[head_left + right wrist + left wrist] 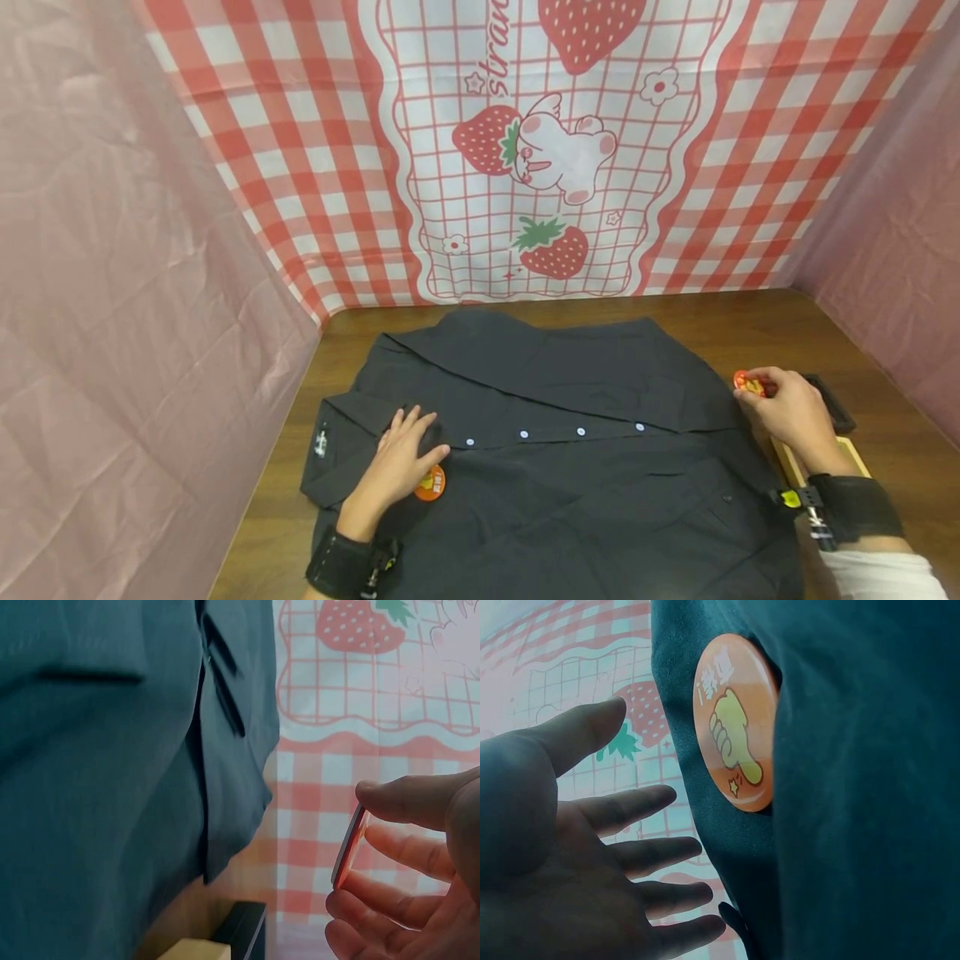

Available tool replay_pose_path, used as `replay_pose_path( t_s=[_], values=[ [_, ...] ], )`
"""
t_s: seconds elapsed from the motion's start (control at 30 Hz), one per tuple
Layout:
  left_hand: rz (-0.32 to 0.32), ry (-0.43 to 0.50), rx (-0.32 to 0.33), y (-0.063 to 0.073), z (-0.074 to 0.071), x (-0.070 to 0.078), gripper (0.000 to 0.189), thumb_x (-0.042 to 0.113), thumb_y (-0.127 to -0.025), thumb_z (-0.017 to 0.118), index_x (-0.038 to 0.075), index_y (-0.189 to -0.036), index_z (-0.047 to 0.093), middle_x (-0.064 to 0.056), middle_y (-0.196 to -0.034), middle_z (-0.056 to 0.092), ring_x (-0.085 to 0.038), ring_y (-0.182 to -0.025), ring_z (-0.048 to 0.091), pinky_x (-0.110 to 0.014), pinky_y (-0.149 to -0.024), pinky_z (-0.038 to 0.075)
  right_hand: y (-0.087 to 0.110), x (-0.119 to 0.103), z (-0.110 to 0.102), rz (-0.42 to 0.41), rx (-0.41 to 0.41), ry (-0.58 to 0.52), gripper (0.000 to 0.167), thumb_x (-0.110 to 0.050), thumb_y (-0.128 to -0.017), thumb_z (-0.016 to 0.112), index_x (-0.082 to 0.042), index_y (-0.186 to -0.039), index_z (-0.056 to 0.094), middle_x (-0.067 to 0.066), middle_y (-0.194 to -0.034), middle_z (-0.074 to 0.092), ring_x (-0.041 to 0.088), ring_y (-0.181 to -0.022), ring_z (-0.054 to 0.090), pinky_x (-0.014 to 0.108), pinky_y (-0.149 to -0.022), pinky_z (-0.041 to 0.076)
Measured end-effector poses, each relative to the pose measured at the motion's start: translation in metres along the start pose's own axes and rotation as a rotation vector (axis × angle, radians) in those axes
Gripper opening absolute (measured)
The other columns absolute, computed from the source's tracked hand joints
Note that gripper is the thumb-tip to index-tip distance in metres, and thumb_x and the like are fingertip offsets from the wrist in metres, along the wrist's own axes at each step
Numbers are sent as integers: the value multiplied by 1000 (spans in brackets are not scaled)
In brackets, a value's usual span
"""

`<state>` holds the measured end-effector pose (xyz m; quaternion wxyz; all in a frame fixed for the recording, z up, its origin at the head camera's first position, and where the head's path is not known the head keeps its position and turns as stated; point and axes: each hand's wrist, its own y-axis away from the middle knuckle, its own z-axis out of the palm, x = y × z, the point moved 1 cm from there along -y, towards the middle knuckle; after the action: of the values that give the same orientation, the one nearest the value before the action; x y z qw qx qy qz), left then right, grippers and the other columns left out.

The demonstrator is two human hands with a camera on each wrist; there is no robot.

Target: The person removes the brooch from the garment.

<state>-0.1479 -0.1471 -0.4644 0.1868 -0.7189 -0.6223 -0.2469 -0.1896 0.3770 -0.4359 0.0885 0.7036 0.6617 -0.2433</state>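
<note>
The collared shirt [570,508] at lower centre looks charcoal black to me, dotted with bluish-white buttons [523,434]. Toward the lower left, the round badge [742,720] is orange with white lettering and a yellow cartoon hand; the second badge [742,382], far right, shows orange-red and yellow. Across the top, the hanging cloth [292,125] is red-and-white gingham around a white panel of red grid lines and green-leaved red strawberries. Dusty pink curtains [112,292] line both edges. The tabletop [727,333] is brown woodgrain; the wristbands [855,508] are black.
</note>
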Motion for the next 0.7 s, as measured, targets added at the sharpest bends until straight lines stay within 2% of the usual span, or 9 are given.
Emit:
replay_pose_path(
  t_s=[0.2, 0.33, 0.7],
  values=[
    [0, -4, 4, 0, 1, -1, 56, 32, -92, 66, 5, -139, 52, -25, -153, 37, -48, -146, 21, -68, -113, 21, -4, 13, -4, 31, -1, 23, 46, -29, -90, 68, 9, -115, 59, 39, -105, 58, 54, -90, 53, 58, -69, 41],
    [-3, -1, -2, 0, 2, -1, 56, 32, -92, 66, 6, -139, 52, -24, -153, 36, -48, -146, 21, -68, -112, 20, -6, 19, -5, 40, -32, 13, 47, -30, -92, 66, 9, -117, 58, 39, -106, 58, 53, -90, 55, 57, -68, 43],
    [-7, -4, -19, 0, 1, 0, 54, 33, -92, 65, 6, -138, 54, -23, -153, 36, -47, -146, 20, -70, -111, 21, -10, 33, -15, 57, -39, 34, 45, -27, -93, 65, 10, -118, 56, 38, -106, 59, 53, -91, 56, 56, -69, 43]
  ],
)
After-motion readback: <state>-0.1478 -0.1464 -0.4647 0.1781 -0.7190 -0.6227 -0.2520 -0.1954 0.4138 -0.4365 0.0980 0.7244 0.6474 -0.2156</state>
